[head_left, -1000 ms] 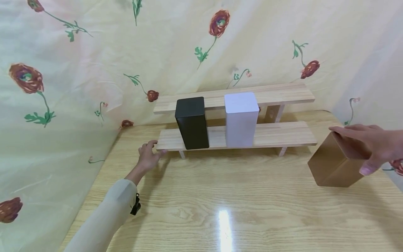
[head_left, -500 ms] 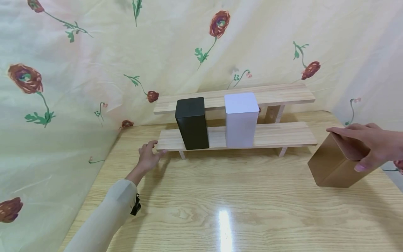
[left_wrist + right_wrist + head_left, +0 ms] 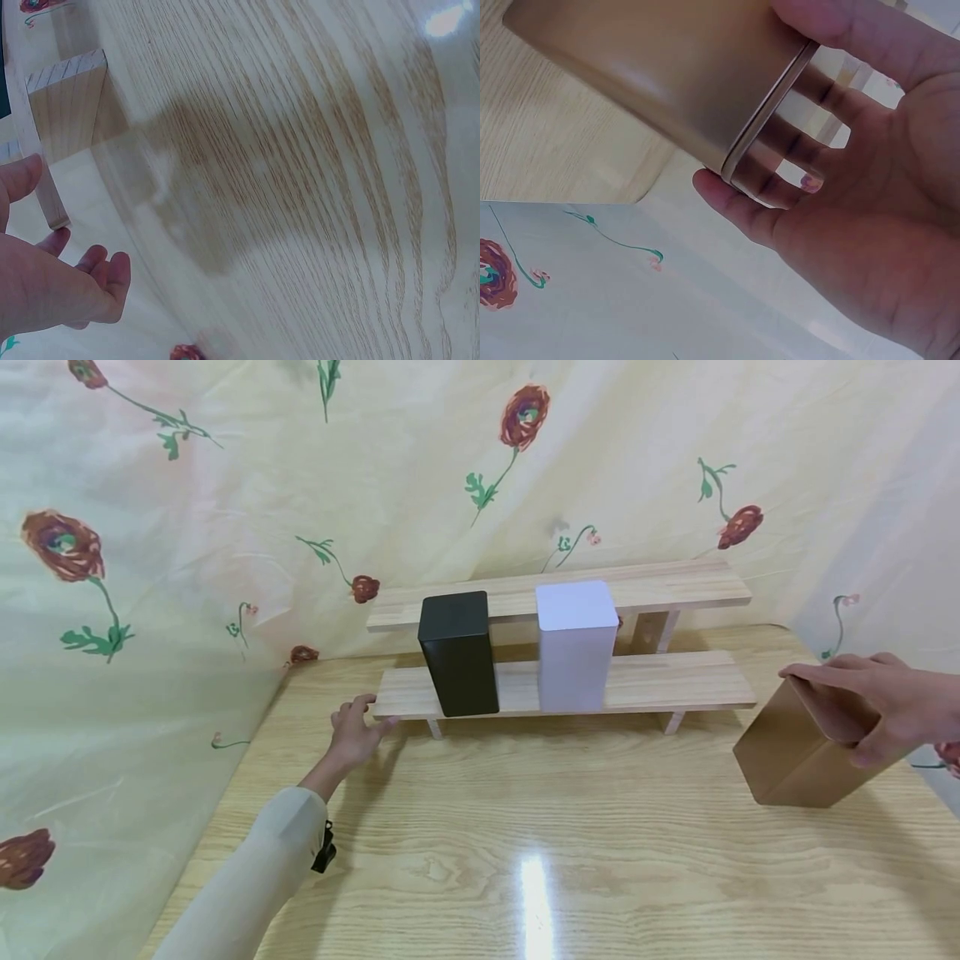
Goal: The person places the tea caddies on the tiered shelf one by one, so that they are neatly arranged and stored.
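Observation:
In the head view my right hand [image 3: 892, 702] holds a gold-brown tin canister [image 3: 798, 756] by its lid end at the table's right. In the right wrist view my thumb lies on one side of the tin [image 3: 645, 67] and fingers reach round the lid edge. My left hand [image 3: 354, 739] pinches the left end of a two-tier wooden shelf [image 3: 675, 681], thumb against the lower board's front edge. The left wrist view shows that thumb and a fingertip touching the board end [image 3: 52, 199]. A black canister [image 3: 459, 660] and a white canister [image 3: 575, 652] stand upright on the lower board.
A wood-grain table [image 3: 480, 827] lies beneath everything, with a bright light reflection near its front. Flower-patterned cloth [image 3: 420, 468] rises behind the shelf and along both sides. The shelf's upper board [image 3: 675, 581] runs behind the two canisters.
My right hand has shifted slightly left over the canister's lid since the first frame. The left hand, shelf and other two canisters have stayed put.

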The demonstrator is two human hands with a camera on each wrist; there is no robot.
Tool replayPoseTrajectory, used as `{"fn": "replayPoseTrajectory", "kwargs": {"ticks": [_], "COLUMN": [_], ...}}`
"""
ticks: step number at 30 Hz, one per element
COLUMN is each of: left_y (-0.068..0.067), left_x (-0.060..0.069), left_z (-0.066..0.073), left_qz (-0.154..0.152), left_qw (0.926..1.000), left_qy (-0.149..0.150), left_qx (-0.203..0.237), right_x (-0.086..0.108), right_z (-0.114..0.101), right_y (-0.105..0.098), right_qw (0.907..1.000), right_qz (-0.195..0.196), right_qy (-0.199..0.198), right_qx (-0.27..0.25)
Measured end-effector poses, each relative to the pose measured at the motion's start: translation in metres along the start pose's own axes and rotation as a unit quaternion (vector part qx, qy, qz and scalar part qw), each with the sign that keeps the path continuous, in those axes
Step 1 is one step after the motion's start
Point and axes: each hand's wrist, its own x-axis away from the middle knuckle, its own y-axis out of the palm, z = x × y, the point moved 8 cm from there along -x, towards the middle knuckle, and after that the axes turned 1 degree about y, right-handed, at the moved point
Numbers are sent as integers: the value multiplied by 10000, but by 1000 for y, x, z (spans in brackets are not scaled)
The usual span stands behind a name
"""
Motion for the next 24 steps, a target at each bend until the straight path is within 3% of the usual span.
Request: {"fn": "replayPoseTrajectory", "kwargs": {"ticks": [2, 9, 18, 24], "left_y": [0, 0, -1, -1], "left_x": [0, 1, 0, 0], "left_z": [0, 2, 2, 2], "left_qz": [-8, -11, 26, 6], "left_qw": [10000, 10000, 10000, 10000], "left_qy": [22, 52, 43, 44], "left_qx": [-9, -10, -65, -80], "right_x": [0, 0, -6, -8], "right_z": [0, -15, -34, -48], "right_y": [-1, -12, -20, -30], "right_qw": [9998, 9936, 9940, 9901], "right_qz": [12, 569, 475, 742], "right_qy": [81, -630, -538, -836], "right_qx": [160, 748, 829, 846]}}
